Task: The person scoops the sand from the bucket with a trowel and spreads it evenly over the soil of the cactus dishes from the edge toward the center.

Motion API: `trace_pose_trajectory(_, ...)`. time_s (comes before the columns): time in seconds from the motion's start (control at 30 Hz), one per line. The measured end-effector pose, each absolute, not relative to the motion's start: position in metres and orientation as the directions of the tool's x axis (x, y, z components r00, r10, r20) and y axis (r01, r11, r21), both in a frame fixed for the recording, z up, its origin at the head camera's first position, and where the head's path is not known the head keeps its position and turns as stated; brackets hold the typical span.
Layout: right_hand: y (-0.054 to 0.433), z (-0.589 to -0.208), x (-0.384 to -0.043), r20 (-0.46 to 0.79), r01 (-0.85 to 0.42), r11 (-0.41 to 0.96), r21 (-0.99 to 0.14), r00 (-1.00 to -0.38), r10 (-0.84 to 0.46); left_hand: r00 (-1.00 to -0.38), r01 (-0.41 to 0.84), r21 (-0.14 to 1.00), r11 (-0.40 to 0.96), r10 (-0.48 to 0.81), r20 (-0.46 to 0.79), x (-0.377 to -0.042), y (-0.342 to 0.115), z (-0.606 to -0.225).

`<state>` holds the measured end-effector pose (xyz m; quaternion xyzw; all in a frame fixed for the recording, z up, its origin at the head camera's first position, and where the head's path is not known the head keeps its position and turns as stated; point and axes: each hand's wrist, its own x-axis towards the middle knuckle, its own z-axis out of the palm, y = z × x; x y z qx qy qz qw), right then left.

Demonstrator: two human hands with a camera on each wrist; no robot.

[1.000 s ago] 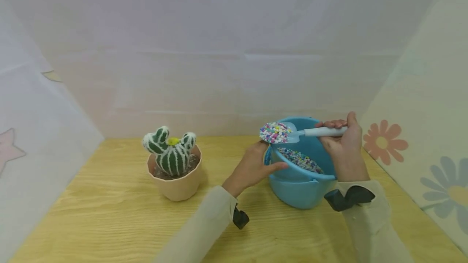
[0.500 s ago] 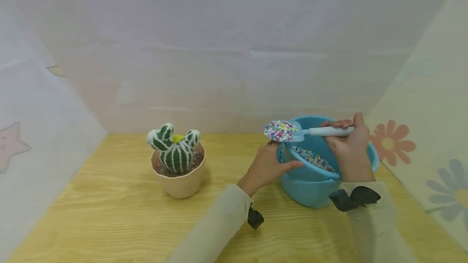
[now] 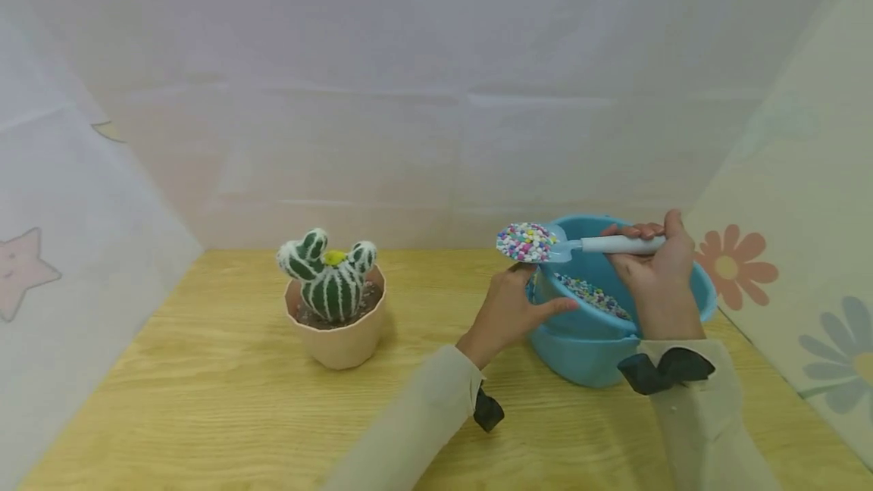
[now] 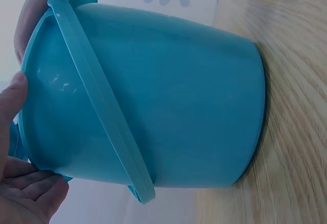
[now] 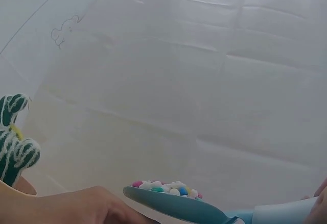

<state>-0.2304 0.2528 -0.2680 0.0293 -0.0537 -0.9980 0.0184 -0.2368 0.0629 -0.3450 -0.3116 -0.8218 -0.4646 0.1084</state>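
Note:
In the head view, my right hand (image 3: 655,279) grips the white handle of a small trowel (image 3: 621,244). Its light blue blade is heaped with colored pebbles (image 3: 527,242), held level above the left rim of a blue bucket (image 3: 580,358). More pebbles (image 3: 592,295) lie inside the bucket. My left hand (image 3: 508,309) holds the bucket's left rim; in the left wrist view its thumb (image 4: 13,96) presses the rim and its fingers (image 4: 38,188) curl at the side. The bucket's handle (image 4: 102,91) hangs down across its wall. In the right wrist view, the heaped blade (image 5: 173,203) appears edge-on.
A potted cactus (image 3: 332,290), knitted-looking with white stripes, stands on the wooden table (image 3: 225,400) to the left, in a peach pot (image 3: 341,343). Pale cloth walls (image 3: 409,97) with printed flowers and a star close in the back and sides.
The head view has shifted slightly. My left hand and the bucket are a little farther right, and the bucket's right rim shows past my right wrist. The loaded trowel stays level.

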Motion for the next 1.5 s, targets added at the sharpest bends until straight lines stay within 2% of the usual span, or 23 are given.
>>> trace_pose_trajectory(0.23,0.258,-0.269,-0.229,-0.047,0.050,-0.991,0.125,-0.997,-0.057,-0.778,0.620,0.688,0.377,0.409,0.477,-0.234,0.074,-0.345)
trace_pose_trajectory(0.6,0.251,-0.269,-0.228,-0.035,0.061,-0.993,0.099,-0.997,-0.064,-0.841,0.521,0.774,0.361,0.376,0.390,-0.232,0.045,-0.341)
trace_pose_trajectory(0.9,0.245,-0.268,-0.228,-0.057,0.060,-0.993,0.098,-0.996,-0.066,-0.843,0.528,0.736,0.425,0.366,0.394,-0.228,0.020,-0.349)
trace_pose_trajectory(1.2,0.237,-0.266,-0.227,-0.051,0.071,-0.993,0.098,-0.996,-0.076,-0.831,0.552,0.720,0.420,0.349,0.433,-0.217,-0.006,-0.350)
trace_pose_trajectory(1.5,0.229,-0.265,-0.228,-0.062,0.093,-0.990,0.102,-0.993,-0.100,-0.844,0.536,0.715,0.449,0.316,0.434,-0.206,-0.031,-0.346)
